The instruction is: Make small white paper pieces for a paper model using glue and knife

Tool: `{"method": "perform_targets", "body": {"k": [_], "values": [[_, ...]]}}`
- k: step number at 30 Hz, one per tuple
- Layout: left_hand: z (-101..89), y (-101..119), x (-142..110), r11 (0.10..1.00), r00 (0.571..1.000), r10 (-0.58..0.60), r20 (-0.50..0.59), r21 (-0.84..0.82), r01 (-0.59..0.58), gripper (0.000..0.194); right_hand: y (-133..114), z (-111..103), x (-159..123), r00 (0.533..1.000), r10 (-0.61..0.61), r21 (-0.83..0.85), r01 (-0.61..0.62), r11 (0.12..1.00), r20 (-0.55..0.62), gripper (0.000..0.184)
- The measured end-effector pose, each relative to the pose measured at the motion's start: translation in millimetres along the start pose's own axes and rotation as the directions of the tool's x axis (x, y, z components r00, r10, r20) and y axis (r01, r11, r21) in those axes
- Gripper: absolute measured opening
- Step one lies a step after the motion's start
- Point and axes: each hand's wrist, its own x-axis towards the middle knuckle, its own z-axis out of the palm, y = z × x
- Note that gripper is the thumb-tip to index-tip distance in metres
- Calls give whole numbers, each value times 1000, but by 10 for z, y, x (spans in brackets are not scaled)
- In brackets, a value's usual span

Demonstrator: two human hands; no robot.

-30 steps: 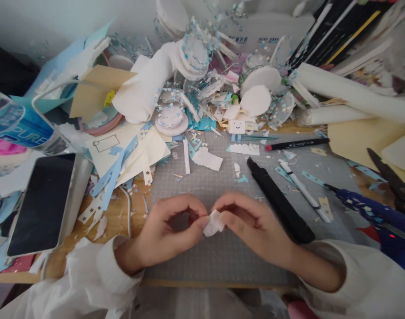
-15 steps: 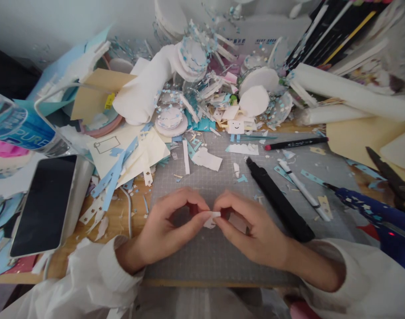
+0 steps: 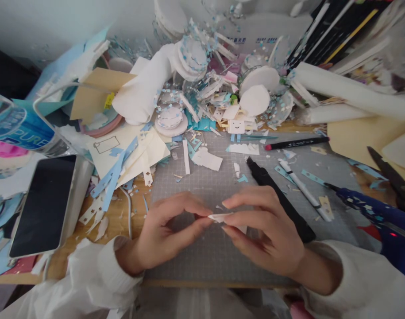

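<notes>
Two hands meet at a small folded piece of white paper (image 3: 218, 217) above the grey mat (image 3: 189, 263).
The left hand (image 3: 165, 230) pinches the paper's left tip between thumb and finger; the right hand (image 3: 271, 232) has its fingers spread at the other end, one touching it, though whether they grip is unclear. At the left back, a pink bowl (image 3: 105, 129) holds pale scraps, with tan card (image 3: 98, 91) leaning over it. Nearer the left edge, a clear bottle (image 3: 23, 128) with a blue label stands tilted in view, its fill level hard to tell, just behind a phone (image 3: 44, 201).
</notes>
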Motion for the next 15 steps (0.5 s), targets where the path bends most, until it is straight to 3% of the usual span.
{"method": "perform_targets", "body": {"k": [4, 11, 15], "values": [[-3, 11, -13, 1000, 1000, 27, -3, -3, -27, 18, -19, 15, -25, 1000, -17, -109, 15, 994, -19, 8], [-15, 55, 35, 989, 987, 130, 94, 64, -137, 24, -16, 52, -68, 999, -29, -51, 30, 998, 17, 7], [-12, 61, 40, 974, 982, 169, 82, 136, -179, 24, -25, 40, -68, 999, -34, -101, 37, 994, 35, 7]]}}
